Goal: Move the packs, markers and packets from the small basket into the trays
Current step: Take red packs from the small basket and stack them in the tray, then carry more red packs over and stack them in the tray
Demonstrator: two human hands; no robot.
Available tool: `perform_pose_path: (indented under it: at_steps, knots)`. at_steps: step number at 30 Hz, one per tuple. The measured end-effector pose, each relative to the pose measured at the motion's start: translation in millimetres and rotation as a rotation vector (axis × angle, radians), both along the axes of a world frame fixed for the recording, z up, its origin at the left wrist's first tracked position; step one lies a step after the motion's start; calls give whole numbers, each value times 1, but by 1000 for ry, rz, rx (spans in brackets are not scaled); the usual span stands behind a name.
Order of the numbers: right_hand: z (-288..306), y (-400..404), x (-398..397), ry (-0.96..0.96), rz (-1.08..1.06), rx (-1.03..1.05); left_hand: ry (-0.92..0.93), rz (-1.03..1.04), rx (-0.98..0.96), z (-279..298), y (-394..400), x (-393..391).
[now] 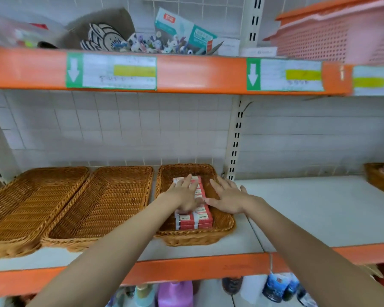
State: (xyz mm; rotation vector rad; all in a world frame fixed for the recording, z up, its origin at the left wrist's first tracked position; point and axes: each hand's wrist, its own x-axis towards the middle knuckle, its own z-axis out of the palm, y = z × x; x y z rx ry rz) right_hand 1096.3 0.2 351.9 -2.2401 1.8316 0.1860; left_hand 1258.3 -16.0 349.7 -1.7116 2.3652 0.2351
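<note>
A small wicker basket [222, 227] stands on the middle shelf and holds a stack of red and white packs [195, 219] laid in two rows. My left hand [183, 194] lies flat on top of the packs with straight fingers. My right hand [227, 197] rests beside it inside the basket, fingers spread, its thumb side touching the right edge of the stack. Two wide wicker trays [31, 207] [111, 202] sit to the left of the basket, with nothing inside them.
The white shelf [319, 209] stretches bare to the right, where another wicker basket [379, 180] shows at the edge. An orange shelf edge [197, 74] with labels hangs overhead. A pink plastic crate [341, 32] stands on top. Bottles stand on the shelf below.
</note>
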Motion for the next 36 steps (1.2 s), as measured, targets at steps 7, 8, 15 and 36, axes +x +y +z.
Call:
perform_pose_path:
  at_steps: [7,8,15,36]
  knots:
    - [11,34,-45,-5,-3,-81,75,36,-110,22,25,-35]
    - [12,40,-55,-7,7,-105,77,37,-112,23,30,-45]
    - [11,99,-152,36,-39,-104,83,25,-75,8,82,-149]
    - [-5,148,-372,3,-248,-65,160,-241,-97,4,96,-381]
